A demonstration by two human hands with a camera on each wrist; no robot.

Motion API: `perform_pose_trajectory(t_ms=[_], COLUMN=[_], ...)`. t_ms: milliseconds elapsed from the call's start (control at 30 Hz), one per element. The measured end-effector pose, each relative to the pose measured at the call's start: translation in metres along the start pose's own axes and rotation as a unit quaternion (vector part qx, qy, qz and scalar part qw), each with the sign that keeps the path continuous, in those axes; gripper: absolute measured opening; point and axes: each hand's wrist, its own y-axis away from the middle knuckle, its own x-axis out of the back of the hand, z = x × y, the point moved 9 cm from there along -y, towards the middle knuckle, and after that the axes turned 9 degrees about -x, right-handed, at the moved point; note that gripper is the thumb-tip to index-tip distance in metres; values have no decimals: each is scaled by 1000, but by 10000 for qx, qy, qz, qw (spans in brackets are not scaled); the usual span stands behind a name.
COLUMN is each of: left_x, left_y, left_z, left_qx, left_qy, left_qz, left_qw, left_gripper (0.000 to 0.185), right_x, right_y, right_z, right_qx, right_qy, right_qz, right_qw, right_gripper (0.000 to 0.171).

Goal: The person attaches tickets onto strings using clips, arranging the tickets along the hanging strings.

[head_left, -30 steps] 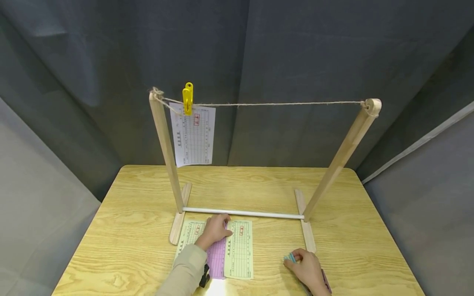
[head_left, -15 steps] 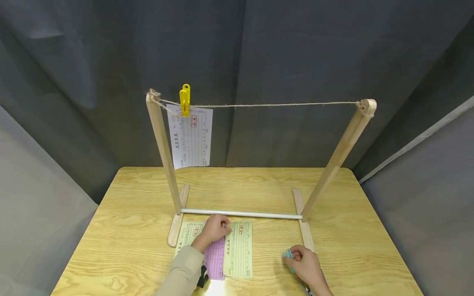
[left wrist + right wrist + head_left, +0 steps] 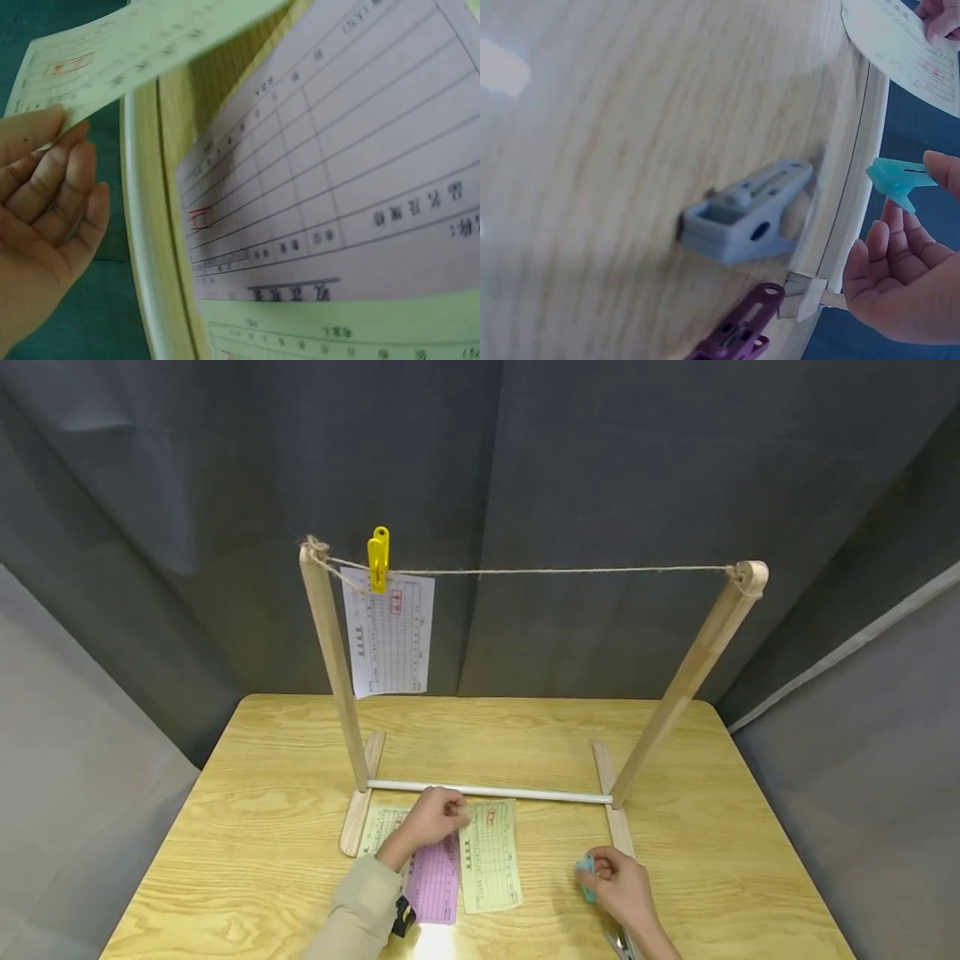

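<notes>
My left hand pinches the upper left corner of a pale green printed form. In the left wrist view this form is tilted up off the table, thumb on top and fingers beneath. Below it lies a purple form, overlapping another green form that my arm partly covers. My right hand holds a teal clip between thumb and fingers above the table. A grey clip and a dark purple clip lie close to that hand.
A wooden rack with a left post, right post and white bottom bar stands behind the forms. From its string hangs a white form under a yellow clip.
The pale green form's upper end has risen with my left hand and come away from the purple form. My right hand has moved slightly up, still holding the teal clip.
</notes>
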Motion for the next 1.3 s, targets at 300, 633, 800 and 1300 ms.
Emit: perform_pose_trajectory(t_ms=[300,633,800,1300], left_x=[19,41,51,74], left_y=[-3,-5,-5,-9], left_z=[25,51,58,89], left_qx=[-233,-483,-587,-1175], left_qy=[298,385,348,292], left_qz=[400,809,988,1241], left_qw=[9985,9948,9928,9849], left_gripper=[5,6,6,5], right_x=[10,24,29,42], right_y=[-3,2,3,4], right_z=[-11,-37,-50,-79], right_qx=[85,298,416,799], right_qy=[-218,-159,-315,-460], right_qz=[-5,157,100,103], right_qw=[9997,9993,9986,9957], right_gripper=[28,25,29,32])
